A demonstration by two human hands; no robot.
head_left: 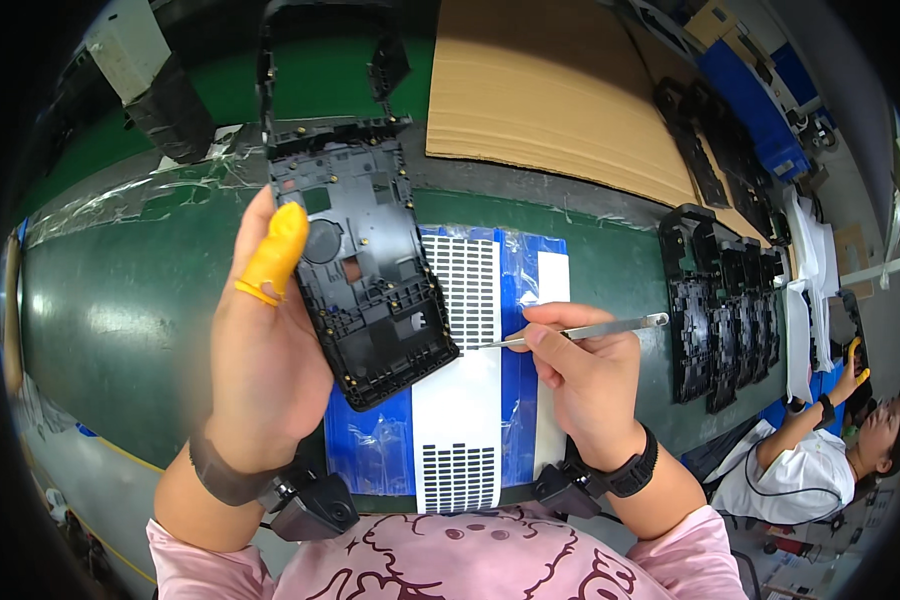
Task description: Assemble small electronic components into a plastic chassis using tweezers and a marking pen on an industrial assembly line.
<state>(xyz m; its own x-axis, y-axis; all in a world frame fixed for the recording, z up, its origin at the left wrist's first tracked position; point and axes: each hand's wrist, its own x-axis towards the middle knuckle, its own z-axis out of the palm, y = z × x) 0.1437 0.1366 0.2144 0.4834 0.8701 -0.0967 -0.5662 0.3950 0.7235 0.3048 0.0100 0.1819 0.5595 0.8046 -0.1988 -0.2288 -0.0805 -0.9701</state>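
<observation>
Left hand (270, 350), yellow cot (276, 250) on thumb, grasping black housing (385, 250) tilted above blue board (370, 450). Housing open-faced: ribs, brass inserts, round recess inside. Right hand (595, 380) pinching tweezers (610, 328), tips beside housing's lower corner, over white sheet (457, 405); contact unclear. Sheet on board, black pieces in rows both ends. More housings (720, 320) right. Blue bin (755, 110) upper right, contents unclear.

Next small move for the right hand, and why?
Probably lift one small black pad off the white sheet: the right hand holds tweezers with the tip near the upper rows, and the left hand holds the black housing up nearby.
</observation>
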